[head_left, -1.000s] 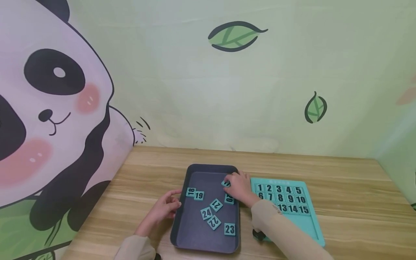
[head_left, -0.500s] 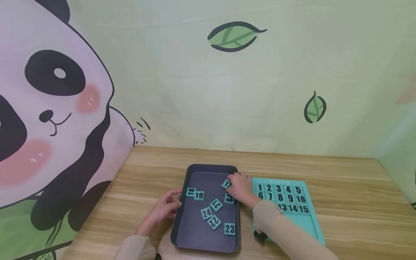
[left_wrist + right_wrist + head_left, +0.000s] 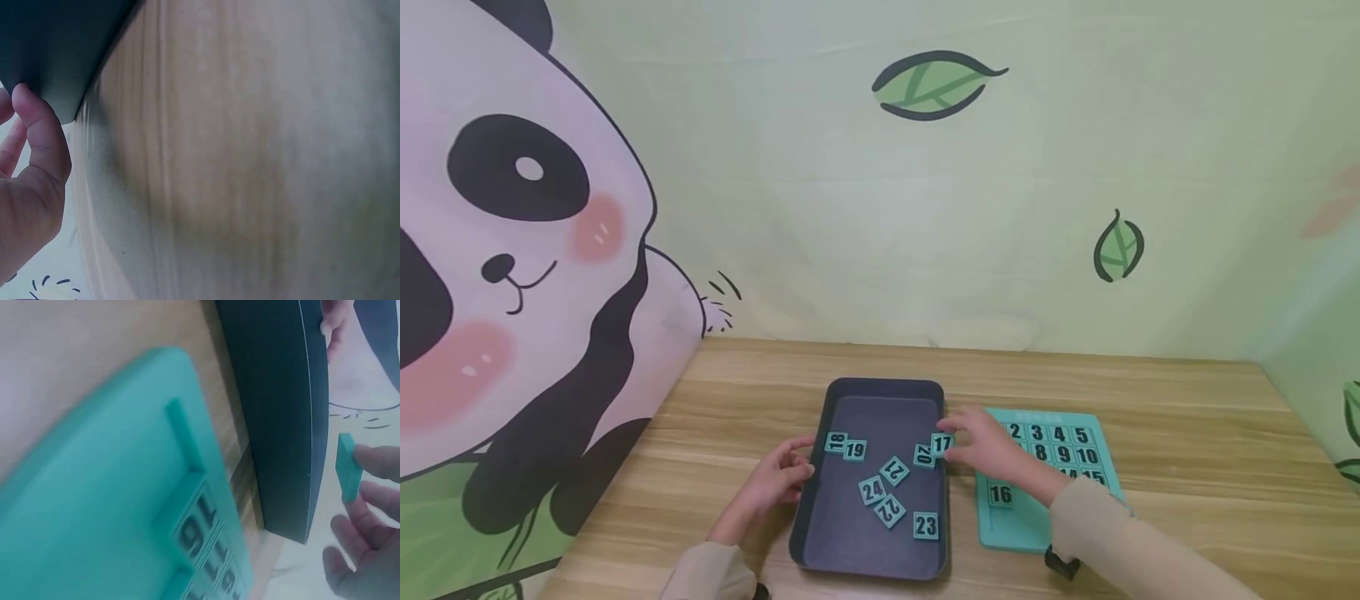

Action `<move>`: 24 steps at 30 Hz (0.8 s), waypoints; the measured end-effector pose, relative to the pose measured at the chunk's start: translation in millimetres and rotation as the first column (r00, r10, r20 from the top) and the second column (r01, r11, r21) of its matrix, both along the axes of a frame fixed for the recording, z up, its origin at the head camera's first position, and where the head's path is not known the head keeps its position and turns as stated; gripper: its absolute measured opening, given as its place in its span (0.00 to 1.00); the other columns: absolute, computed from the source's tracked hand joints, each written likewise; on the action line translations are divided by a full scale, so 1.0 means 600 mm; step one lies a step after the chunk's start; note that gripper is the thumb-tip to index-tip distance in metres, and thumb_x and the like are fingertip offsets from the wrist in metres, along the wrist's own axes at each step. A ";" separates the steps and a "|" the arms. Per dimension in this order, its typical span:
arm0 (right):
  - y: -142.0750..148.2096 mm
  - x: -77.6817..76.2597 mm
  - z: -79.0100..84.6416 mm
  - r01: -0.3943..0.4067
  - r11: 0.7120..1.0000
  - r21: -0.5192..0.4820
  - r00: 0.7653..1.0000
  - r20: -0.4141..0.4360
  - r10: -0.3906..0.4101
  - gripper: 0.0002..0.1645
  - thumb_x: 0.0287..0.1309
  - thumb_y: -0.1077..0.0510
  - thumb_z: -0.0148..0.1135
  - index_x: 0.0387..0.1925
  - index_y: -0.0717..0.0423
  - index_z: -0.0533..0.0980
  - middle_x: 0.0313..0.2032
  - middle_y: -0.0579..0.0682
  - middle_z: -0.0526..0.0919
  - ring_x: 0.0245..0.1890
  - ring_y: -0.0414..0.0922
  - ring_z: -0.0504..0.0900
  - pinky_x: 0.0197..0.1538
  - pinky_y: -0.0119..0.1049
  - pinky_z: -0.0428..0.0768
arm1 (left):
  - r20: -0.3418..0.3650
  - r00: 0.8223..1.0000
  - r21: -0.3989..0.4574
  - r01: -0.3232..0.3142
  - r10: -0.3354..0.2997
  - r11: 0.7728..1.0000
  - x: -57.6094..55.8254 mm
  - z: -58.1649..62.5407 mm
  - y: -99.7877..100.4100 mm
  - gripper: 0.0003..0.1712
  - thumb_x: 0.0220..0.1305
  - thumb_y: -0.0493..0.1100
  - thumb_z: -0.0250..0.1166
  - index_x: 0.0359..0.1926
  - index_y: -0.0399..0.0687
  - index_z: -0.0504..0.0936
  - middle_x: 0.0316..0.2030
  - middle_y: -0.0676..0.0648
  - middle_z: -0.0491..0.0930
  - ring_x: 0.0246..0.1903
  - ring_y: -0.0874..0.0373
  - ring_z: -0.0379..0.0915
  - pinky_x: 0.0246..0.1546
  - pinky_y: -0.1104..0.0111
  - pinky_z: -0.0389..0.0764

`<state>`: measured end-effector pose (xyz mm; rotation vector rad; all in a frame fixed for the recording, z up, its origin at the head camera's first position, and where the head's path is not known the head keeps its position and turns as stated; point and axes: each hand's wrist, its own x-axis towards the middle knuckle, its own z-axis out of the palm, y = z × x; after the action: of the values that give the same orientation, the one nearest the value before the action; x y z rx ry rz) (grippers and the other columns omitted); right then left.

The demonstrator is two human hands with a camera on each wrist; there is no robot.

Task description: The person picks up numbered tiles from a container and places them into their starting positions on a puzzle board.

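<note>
My right hand [image 3: 988, 443] pinches the teal number tile 17 [image 3: 941, 444] between thumb and fingers, over the right rim of the dark tray [image 3: 842, 546]. In the right wrist view that tile [image 3: 349, 467] shows edge-on, held above the tray wall [image 3: 275, 425]. My left hand [image 3: 775, 477] rests at the tray's left side, fingers relaxed. The left wrist view has its thumb [image 3: 44, 134] against the tray's outer wall. Tile 20 [image 3: 923, 456] lies in the tray, partly overlapped by tile 17. To the right lies the teal number board [image 3: 1022, 533], partly covered by my right forearm.
Tiles 18 [image 3: 836, 442] and 19 [image 3: 854, 451] lie at the tray's left, with tiles 21 [image 3: 894, 472], 24 [image 3: 872, 490], 22 [image 3: 890, 511] and 23 [image 3: 926, 526] further forward. Tile 16 [image 3: 1000, 495] sits in the board's fourth row. A panda-printed wall stands behind the wooden table [image 3: 1195, 467].
My right hand has picked tile 17 up from the tray's upper right and carried it rightward and nearer, to the rim. Tile 16 on the board is now uncovered. My left hand stays put.
</note>
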<state>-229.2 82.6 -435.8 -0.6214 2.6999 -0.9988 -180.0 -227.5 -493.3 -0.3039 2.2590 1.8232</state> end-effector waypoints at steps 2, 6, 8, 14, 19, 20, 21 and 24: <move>0.017 0.012 0.002 -0.042 0.999 0.005 0.999 -0.021 0.042 0.23 0.46 0.59 0.63 0.48 0.58 0.74 0.48 0.54 0.74 0.52 0.52 0.70 0.52 0.48 0.69 | 0.001 1.000 0.006 0.001 -0.001 1.000 0.000 0.001 0.000 0.26 0.56 0.33 0.54 0.58 0.45 0.65 0.31 0.48 0.68 0.26 0.58 0.68 0.24 0.69 0.72; 0.054 0.033 0.001 -0.135 0.990 0.050 0.984 -0.114 0.140 0.23 0.46 0.58 0.63 0.47 0.60 0.75 0.44 0.52 0.76 0.47 0.50 0.72 0.48 0.45 0.72 | 0.002 1.000 0.020 0.008 -0.008 1.000 0.002 0.005 0.001 0.27 0.56 0.33 0.54 0.58 0.44 0.64 0.30 0.48 0.67 0.26 0.59 0.67 0.24 0.69 0.72; 0.072 0.042 -0.003 -0.164 0.984 0.064 0.974 -0.145 0.172 0.23 0.46 0.58 0.63 0.47 0.60 0.74 0.43 0.51 0.76 0.45 0.48 0.73 0.46 0.44 0.73 | 0.000 1.000 0.024 0.013 -0.013 1.000 0.003 0.007 0.001 0.27 0.56 0.32 0.54 0.59 0.44 0.64 0.30 0.48 0.67 0.26 0.59 0.67 0.23 0.69 0.72; 0.121 0.060 -0.020 -0.145 0.987 0.070 0.974 -0.166 0.155 0.23 0.46 0.56 0.63 0.47 0.58 0.75 0.42 0.48 0.76 0.45 0.48 0.73 0.46 0.44 0.73 | -0.005 1.000 0.025 0.021 -0.021 0.999 0.003 0.011 0.001 0.28 0.57 0.33 0.53 0.60 0.42 0.62 0.30 0.49 0.66 0.26 0.59 0.66 0.24 0.69 0.72; 0.151 0.067 -0.038 -0.096 0.990 0.108 0.970 -0.211 0.118 0.22 0.44 0.57 0.64 0.44 0.58 0.76 0.40 0.46 0.76 0.43 0.48 0.74 0.45 0.44 0.73 | 0.003 1.000 0.011 0.008 -0.008 1.000 0.003 0.010 0.002 0.27 0.56 0.32 0.53 0.59 0.43 0.64 0.30 0.48 0.66 0.26 0.59 0.66 0.24 0.69 0.72; 0.156 0.067 -0.042 -0.089 0.989 0.118 0.969 -0.219 0.114 0.22 0.43 0.58 0.64 0.44 0.58 0.76 0.40 0.46 0.76 0.43 0.47 0.74 0.45 0.44 0.73 | 0.002 1.000 0.006 0.009 -0.009 1.000 0.003 0.009 0.002 0.27 0.56 0.32 0.53 0.59 0.43 0.64 0.30 0.48 0.66 0.26 0.59 0.67 0.23 0.69 0.72; 0.160 0.068 -0.045 -0.085 0.988 0.126 0.969 -0.223 0.112 0.22 0.43 0.58 0.64 0.44 0.58 0.76 0.39 0.46 0.76 0.42 0.47 0.74 0.45 0.43 0.73 | 0.004 1.000 0.006 0.008 -0.008 1.000 0.002 0.008 0.002 0.27 0.56 0.32 0.53 0.58 0.43 0.64 0.30 0.48 0.66 0.26 0.59 0.67 0.23 0.69 0.72; 0.169 0.069 -0.055 -0.068 0.987 0.147 0.970 -0.222 0.100 0.21 0.42 0.58 0.64 0.43 0.58 0.77 0.38 0.46 0.76 0.42 0.47 0.74 0.45 0.44 0.73 | 0.004 1.000 0.005 0.014 -0.014 1.000 0.003 0.007 0.002 0.27 0.56 0.32 0.53 0.59 0.43 0.64 0.30 0.48 0.66 0.26 0.59 0.66 0.23 0.69 0.72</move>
<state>-187.9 184.2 -469.0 -0.8640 2.8797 -0.7527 -178.5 -226.5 -488.9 -0.2891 2.2477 1.8196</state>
